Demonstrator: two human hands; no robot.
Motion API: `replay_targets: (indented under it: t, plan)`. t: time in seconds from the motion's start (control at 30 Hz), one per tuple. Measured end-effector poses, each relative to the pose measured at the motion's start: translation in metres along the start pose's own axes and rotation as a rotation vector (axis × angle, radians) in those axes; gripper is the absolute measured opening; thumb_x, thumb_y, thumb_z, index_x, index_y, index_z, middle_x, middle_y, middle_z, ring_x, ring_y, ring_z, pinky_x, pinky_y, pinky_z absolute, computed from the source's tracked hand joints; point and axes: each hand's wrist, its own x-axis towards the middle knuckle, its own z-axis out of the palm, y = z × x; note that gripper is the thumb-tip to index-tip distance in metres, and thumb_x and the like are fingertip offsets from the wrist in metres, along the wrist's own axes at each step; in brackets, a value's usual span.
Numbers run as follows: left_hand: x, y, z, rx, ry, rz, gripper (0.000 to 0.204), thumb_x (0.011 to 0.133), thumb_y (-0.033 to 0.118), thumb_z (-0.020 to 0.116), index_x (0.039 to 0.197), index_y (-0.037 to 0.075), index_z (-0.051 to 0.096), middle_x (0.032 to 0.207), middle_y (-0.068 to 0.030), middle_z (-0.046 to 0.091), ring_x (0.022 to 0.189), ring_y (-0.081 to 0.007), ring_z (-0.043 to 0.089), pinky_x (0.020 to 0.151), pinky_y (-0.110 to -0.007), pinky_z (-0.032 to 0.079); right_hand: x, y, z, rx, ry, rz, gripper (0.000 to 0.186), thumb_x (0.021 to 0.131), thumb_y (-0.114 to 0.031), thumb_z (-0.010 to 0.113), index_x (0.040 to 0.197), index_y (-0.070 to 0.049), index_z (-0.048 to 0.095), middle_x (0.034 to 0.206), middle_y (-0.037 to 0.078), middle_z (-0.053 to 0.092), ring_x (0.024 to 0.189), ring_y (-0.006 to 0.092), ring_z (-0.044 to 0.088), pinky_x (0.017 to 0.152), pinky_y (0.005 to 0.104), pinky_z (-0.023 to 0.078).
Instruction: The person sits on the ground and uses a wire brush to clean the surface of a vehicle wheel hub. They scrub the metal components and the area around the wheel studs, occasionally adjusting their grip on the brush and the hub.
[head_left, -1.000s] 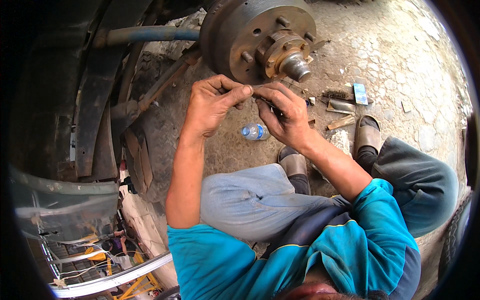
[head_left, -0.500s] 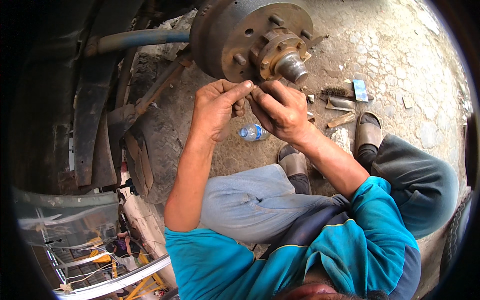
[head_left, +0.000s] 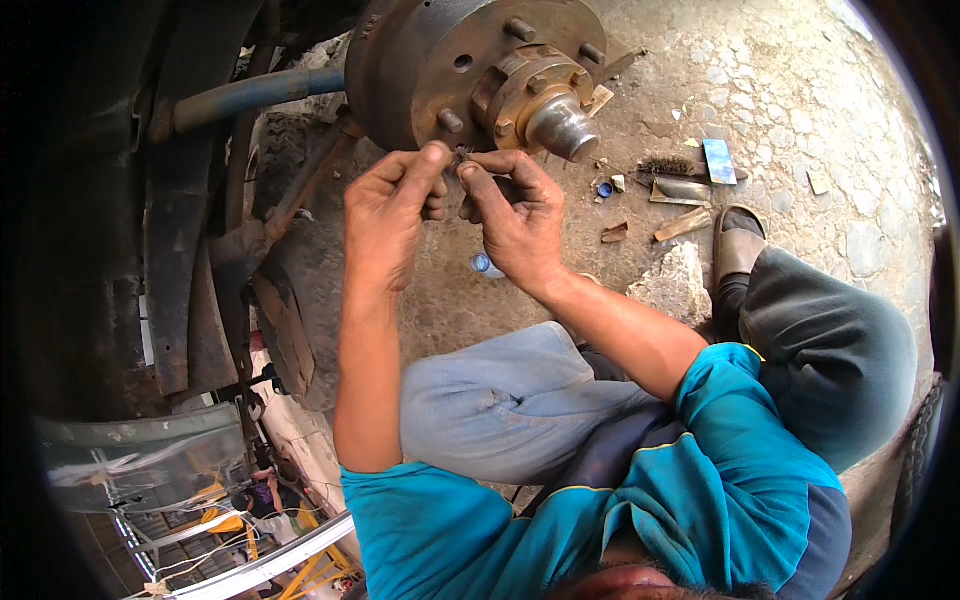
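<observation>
In front of the rusty brake drum (head_left: 400,85), my two hands are raised with their fingertips close together. A small dark piece (head_left: 460,154) shows between them, too small to name. My right hand (head_left: 518,215) pinches it between thumb and forefinger. My left hand (head_left: 385,215) is closed, thumb against its curled fingers; whatever it holds is hidden. Just beyond the fingers, the drum carries wheel studs (head_left: 451,121) and a bolted hub (head_left: 515,95) with a shiny round end (head_left: 565,128).
A plastic bottle (head_left: 485,265) lies partly behind my right wrist. To the right are a blue cap (head_left: 604,189), a wire brush (head_left: 670,166), a flat blue object (head_left: 719,161), a curved metal piece (head_left: 680,191) and a wood scrap (head_left: 683,225). A blue bar (head_left: 260,100) runs left of the drum.
Both hands have shifted left in the picture, and so has the drum. The fingertips have parted slightly, showing the dark piece. My right hand now covers more of the bottle.
</observation>
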Motion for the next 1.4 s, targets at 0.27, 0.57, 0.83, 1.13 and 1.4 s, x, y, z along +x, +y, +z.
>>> replay_targets:
  t: [0.27,0.57,0.83,1.13,1.4]
  plan:
    - [-0.006,-0.010,-0.012,0.213,0.092,0.179,0.025,0.097,0.019,0.076,0.110,-0.002,0.075,0.091,-0.0040,0.072,0.080,-0.0087,0.063,0.071,-0.023,0.049,0.001,0.007,0.003,-0.040,0.063,-0.028,0.012,0.096,-0.006,0.073,0.104,0.003,0.073,0.082,0.003,0.071,0.065,0.0064,0.063,0.057,0.0227,0.050]
    - [0.014,-0.012,-0.023,0.310,0.237,0.476,0.051,0.096,0.014,0.076,0.139,-0.006,0.057,0.123,-0.0176,0.066,0.108,-0.0183,0.065,0.095,-0.030,0.053,0.001,0.004,-0.001,-0.179,0.061,-0.121,0.016,0.098,-0.007,0.071,0.107,0.005,0.073,0.084,0.008,0.072,0.067,0.0106,0.069,0.056,0.0240,0.054]
    - [0.038,0.000,-0.023,0.558,0.313,0.654,0.074,0.093,0.036,0.078,0.146,-0.006,0.050,0.131,-0.0254,0.062,0.117,-0.0269,0.063,0.100,-0.038,0.052,-0.007,0.015,0.000,-0.085,0.135,0.030,0.024,0.103,-0.018,0.063,0.109,0.005,0.069,0.081,0.008,0.070,0.057,0.0104,0.060,0.048,0.0253,0.047]
    - [0.066,0.039,-0.013,0.536,0.131,0.592,0.106,0.079,0.060,0.083,0.155,-0.001,0.042,0.151,-0.0291,0.050,0.141,-0.0374,0.049,0.115,-0.044,0.042,0.003,0.004,0.017,0.098,0.181,0.149,0.022,0.100,-0.018,0.065,0.107,0.002,0.069,0.079,0.006,0.070,0.057,0.0099,0.056,0.051,0.0248,0.045]
    - [0.074,0.032,-0.020,0.599,0.061,0.538,0.121,0.076,0.072,0.078,0.160,0.000,0.029,0.156,-0.0340,0.040,0.147,-0.0419,0.041,0.117,-0.049,0.039,0.002,0.021,0.033,0.356,0.204,0.246,0.031,0.108,-0.026,0.058,0.125,0.000,0.060,0.092,0.008,0.070,0.062,0.0120,0.058,0.055,0.0262,0.046]
